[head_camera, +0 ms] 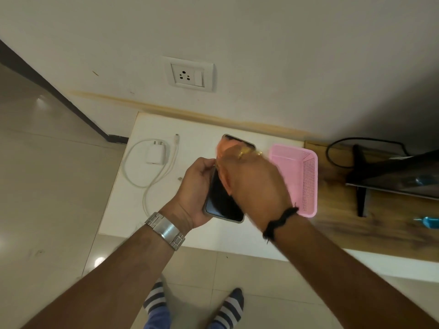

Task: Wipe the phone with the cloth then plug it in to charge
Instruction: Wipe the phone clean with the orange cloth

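Two hands are busy w/ one phone (222, 200), held up in the air over the white shelf (202, 129), so a slip is the big worry. Biggest thing near the phone is that shelf, right under it; if the phone drops it hits hard there, or misses and lands on the floor. Next to the phone on its right side sits the pink basket (301, 176), which a wide rub could bump. Left hand (192, 188) is curled round the phone's left edge & back, thumb on the rim, gripping it. Right hand (256, 184) is closed on the orange cloth (225, 150) and presses it on the screen; it looks blurry, so prob. rubbing fast. Push too hard and the phone may pop out. Left of the phone, on the shelf, lie the white charger (155, 151) and its cable (152, 184), not plugged in. The wall socket (188, 74) sits above the phone, free.
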A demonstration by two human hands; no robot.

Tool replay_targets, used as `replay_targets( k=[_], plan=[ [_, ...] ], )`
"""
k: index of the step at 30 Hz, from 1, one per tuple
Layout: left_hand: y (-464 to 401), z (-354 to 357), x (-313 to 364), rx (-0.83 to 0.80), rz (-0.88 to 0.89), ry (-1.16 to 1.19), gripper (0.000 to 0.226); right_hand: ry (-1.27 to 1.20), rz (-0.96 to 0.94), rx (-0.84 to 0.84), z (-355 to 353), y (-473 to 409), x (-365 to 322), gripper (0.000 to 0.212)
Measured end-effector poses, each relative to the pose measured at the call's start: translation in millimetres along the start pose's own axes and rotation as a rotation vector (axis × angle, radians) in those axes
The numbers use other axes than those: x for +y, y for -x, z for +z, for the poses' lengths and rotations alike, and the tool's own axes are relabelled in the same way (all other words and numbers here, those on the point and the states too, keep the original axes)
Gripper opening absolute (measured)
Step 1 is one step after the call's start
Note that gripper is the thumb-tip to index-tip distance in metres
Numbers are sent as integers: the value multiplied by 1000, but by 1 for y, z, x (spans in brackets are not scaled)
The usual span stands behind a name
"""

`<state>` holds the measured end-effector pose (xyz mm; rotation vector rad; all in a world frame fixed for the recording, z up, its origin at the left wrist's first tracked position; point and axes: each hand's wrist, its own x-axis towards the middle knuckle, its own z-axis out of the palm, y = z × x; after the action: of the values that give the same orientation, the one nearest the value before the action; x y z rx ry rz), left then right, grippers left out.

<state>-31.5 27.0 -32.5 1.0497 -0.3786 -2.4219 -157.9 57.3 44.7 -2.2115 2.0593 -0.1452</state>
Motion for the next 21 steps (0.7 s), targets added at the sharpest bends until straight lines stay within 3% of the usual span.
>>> replay_targets(
  k=[3,5,8,10,13,16,18,21],
  plan=[
    [1,-2,1,-1,-4,-9,47,-99,-165,-55,-6,13,-8,15],
    [3,-2,-2,-24,-9,-33,47,-12,-92,-43,-13,-12,11,9],
    [3,-3,-1,-48,-10,-39,52,98,65,36,-10,-32,27,25],
    [1,-5,3,7,8,-17,49,-21,31,25,-6,-16,4,19],
    [-1,-8,7,29,11,20,52,-229,-62,-154,-8,11,-21,25],
    [0,-4,8,-26,28,-39,51,-46,-5,-51,-13,-14,9,9],
    [1,1,11,-79,17,-68,55,63,70,0,-15,-29,28,23],
    [-1,4,19,-13,29,-48,52,51,48,-2,-14,-9,8,10]
  ],
)
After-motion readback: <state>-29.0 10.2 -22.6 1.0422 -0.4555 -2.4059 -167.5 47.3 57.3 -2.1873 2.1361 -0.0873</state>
